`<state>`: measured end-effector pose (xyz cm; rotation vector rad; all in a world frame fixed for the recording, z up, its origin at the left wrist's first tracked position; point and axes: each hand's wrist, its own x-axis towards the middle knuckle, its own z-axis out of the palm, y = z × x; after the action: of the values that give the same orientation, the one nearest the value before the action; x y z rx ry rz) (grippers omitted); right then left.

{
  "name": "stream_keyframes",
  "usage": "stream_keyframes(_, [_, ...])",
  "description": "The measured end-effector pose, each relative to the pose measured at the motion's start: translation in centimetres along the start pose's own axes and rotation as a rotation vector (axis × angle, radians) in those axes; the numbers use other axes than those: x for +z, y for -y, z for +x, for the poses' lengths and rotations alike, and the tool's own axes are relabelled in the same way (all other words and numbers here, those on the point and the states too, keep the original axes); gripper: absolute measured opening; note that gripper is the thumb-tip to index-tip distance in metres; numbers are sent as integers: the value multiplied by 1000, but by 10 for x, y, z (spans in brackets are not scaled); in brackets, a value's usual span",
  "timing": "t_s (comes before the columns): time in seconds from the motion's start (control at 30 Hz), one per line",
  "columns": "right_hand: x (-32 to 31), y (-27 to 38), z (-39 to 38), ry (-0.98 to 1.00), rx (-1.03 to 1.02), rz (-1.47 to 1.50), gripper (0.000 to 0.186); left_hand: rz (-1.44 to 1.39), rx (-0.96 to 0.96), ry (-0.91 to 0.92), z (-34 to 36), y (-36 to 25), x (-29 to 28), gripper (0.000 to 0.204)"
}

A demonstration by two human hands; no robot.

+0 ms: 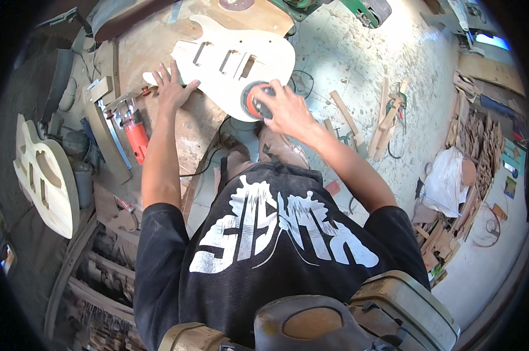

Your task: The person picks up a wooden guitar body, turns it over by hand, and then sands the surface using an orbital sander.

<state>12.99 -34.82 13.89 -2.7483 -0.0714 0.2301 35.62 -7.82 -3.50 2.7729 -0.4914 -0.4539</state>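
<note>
A pale wooden electric guitar body point(270, 57) with cut-out cavities lies flat on the workbench point(188, 126), its near edge reaching past the bench edge. My right hand point(289, 114) grips a round orange-and-black sanding pad point(254, 102), which rests against the near right part of the body. The fingers curl over the pad and hide part of it. On the left, my left hand point(172, 92) is spread, its fingers on the horn of the body and its thumb pointing right.
A red handheld router point(136, 136) lies left of my left forearm, near wooden strips. Another guitar body point(57, 202) stands at far left. Green machinery point(367, 11) is at the back. Wood pieces and clamps point(398, 105) lie on the paint-spotted floor; a white bag point(445, 181) sits right.
</note>
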Motion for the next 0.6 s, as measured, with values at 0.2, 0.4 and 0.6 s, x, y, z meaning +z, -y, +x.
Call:
stream_keyframes(0.2, [-37, -77, 70, -113, 230, -50, 68, -3, -12, -1, -4, 3, -2, 121])
stream_keyframes(0.4, [-61, -147, 80, -239, 355, 111, 80, 62, 16, 35, -6, -17, -22, 112])
stream_keyframes(0.6, [-49, -171, -7, -451, 326, 192, 89, 1, -245, -209, -42, -54, 14, 90])
